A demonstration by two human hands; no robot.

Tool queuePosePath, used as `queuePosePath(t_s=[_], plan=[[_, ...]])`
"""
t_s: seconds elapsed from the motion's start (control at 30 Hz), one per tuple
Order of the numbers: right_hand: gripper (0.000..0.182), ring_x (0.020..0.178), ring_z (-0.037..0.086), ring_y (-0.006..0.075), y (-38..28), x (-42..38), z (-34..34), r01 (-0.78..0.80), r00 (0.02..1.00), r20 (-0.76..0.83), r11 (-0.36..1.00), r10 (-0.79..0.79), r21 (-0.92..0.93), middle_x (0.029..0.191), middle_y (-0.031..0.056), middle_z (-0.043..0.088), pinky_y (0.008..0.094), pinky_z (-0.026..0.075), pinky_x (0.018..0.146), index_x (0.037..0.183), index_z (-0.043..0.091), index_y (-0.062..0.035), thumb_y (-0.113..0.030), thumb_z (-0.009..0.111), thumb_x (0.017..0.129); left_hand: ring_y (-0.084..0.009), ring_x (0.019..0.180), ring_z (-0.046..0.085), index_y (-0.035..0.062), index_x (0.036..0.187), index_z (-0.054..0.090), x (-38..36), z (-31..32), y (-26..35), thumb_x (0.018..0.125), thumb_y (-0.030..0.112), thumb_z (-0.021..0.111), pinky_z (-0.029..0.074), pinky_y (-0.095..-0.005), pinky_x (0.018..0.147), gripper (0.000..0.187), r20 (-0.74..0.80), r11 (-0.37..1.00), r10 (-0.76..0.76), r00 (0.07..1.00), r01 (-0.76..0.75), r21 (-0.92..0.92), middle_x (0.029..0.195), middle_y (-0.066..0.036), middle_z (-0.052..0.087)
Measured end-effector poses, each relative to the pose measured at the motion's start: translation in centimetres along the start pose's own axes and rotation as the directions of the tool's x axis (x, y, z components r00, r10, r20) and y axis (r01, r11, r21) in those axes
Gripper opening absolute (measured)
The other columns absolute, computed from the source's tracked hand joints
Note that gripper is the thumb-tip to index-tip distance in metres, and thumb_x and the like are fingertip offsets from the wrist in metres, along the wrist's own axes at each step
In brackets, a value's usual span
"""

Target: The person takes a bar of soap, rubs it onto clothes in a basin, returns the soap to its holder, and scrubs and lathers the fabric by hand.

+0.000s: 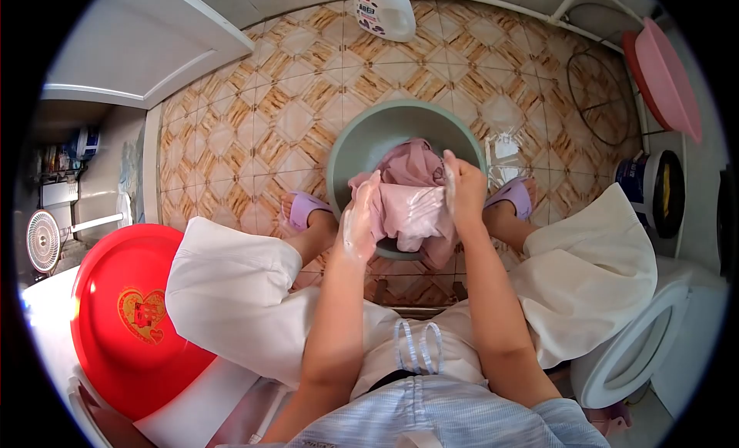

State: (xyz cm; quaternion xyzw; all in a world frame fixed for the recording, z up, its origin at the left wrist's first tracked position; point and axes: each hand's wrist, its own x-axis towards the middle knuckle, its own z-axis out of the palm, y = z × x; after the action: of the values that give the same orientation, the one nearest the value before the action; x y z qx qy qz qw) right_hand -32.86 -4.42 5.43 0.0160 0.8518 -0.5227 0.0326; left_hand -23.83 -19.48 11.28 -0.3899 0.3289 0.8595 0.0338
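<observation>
A wet pink cloth (412,205) is stretched between my two hands above a grey-green basin (358,140) on the tiled floor. Part of the cloth hangs down into the basin and over its near rim. My left hand (360,217) has whitish suds on it and is closed on the cloth's left side. On the right side, my right hand (464,188) grips the cloth in a fist, with some suds near the fingers.
A white detergent bottle (385,13) stands beyond the basin. At left is a red basin (146,317); pink and red basins (668,78) lean at the upper right. A bucket (650,188) and a white toilet seat (635,348) are at right.
</observation>
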Motion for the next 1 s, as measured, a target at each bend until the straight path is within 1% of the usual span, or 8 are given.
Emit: queuePosePath(t_s=[0.13,0.5,0.57,0.77,0.83,0.9,0.93,1.0], plan=[[0.047,0.050,0.030,0.0051,-2.7,1.4,-3.3,-0.255,0.964,0.065,0.828,0.258,0.499,0.052,-0.0060,0.032,0.0259,0.022,0.047,0.055,0.044,-0.0085,-0.036,0.063,0.088,-0.0123,0.088,0.059,-0.0024,0.105,0.061,0.7,-2.1,2.2,0.088,0.021,0.060,0.046,-0.0278,0.079,0.028,0.074,0.836,0.076,0.994,-0.104,0.539,0.100,-0.007,0.064],[0.015,0.063,0.038,0.0087,-2.3,1.6,-4.8,-0.033,0.840,0.527,0.955,-0.133,0.295,0.068,-0.0020,0.045,0.0233,0.034,0.058,0.077,0.059,0.0034,-0.004,0.071,0.076,-0.0296,0.084,0.058,-0.0018,0.102,0.056,0.3,-2.1,3.3,0.093,0.015,0.043,0.044,-0.0353,0.076,0.023,-0.073,0.337,0.741,0.667,-0.275,0.900,0.092,-0.020,0.062],[0.015,0.064,0.040,0.0085,-3.6,1.4,-4.5,-0.023,0.899,0.414,0.927,-0.145,0.375,0.071,-0.0015,0.046,0.0216,0.035,0.060,0.075,0.056,0.0026,-0.004,0.068,0.079,-0.0254,0.090,0.057,-0.0026,0.104,0.055,1.7,-3.8,2.9,0.094,0.016,0.040,0.044,-0.0338,0.080,0.026,-0.298,0.752,0.648,0.701,-0.530,0.392,0.102,-0.016,0.061],[0.010,0.075,0.047,0.0079,-4.0,-0.3,-2.2,-0.216,0.946,0.321,0.813,0.038,0.540,0.079,0.0003,0.052,0.0226,0.040,0.067,0.092,0.053,-0.0036,-0.013,0.053,0.092,-0.0243,0.114,0.053,-0.0009,0.121,0.049,2.2,-2.2,1.0,0.094,0.025,0.039,0.042,-0.0354,0.098,0.039,-0.177,0.932,0.285,0.942,-0.315,-0.177,0.122,-0.013,0.053],[0.012,0.073,0.049,0.0101,-7.8,-3.6,-0.5,0.149,0.936,0.232,0.895,-0.265,0.419,0.076,0.0047,0.054,0.0257,0.042,0.065,0.095,0.052,-0.0036,-0.015,0.053,0.092,-0.0237,0.115,0.052,0.0024,0.125,0.046,1.8,-0.5,-0.2,0.094,0.027,0.044,0.041,-0.0347,0.099,0.039,0.205,0.917,0.158,0.966,-0.066,-0.394,0.124,-0.012,0.053],[0.020,0.069,0.060,0.0255,-6.0,-8.0,3.4,0.409,0.889,0.223,0.912,-0.400,0.004,0.071,0.0101,0.058,0.0360,0.045,0.061,0.087,0.053,-0.0035,-0.020,0.063,0.082,-0.0215,0.109,0.054,0.0062,0.124,0.049,3.1,-0.8,-3.1,0.094,0.029,0.046,0.043,-0.0336,0.095,0.037,0.042,0.961,-0.087,0.995,0.095,-0.259,0.120,-0.009,0.055],[0.020,0.069,0.060,0.0255,-6.2,-8.1,3.5,0.408,0.889,0.224,0.913,-0.399,0.003,0.071,0.0101,0.058,0.0360,0.045,0.061,0.087,0.053,-0.0035,-0.020,0.063,0.082,-0.0191,0.093,0.058,0.0092,0.118,0.054,8.7,-7.7,-10.8,0.094,0.033,0.044,0.048,-0.0338,0.082,0.035,0.550,0.860,0.364,0.752,-0.044,-0.508,0.093,-0.004,0.058],[0.023,0.065,0.059,0.0329,-6.6,-8.2,3.3,0.406,0.857,0.361,0.913,-0.367,-0.037,0.071,0.0152,0.061,0.0413,0.045,0.059,0.085,0.054,-0.0047,-0.024,0.065,0.080,-0.0195,0.093,0.059,0.0094,0.117,0.054,5.9,-5.2,-8.9,0.095,0.028,0.044,0.049,-0.0339,0.081,0.030,0.579,0.831,0.294,0.761,0.095,-0.548,0.099,-0.004,0.060]])
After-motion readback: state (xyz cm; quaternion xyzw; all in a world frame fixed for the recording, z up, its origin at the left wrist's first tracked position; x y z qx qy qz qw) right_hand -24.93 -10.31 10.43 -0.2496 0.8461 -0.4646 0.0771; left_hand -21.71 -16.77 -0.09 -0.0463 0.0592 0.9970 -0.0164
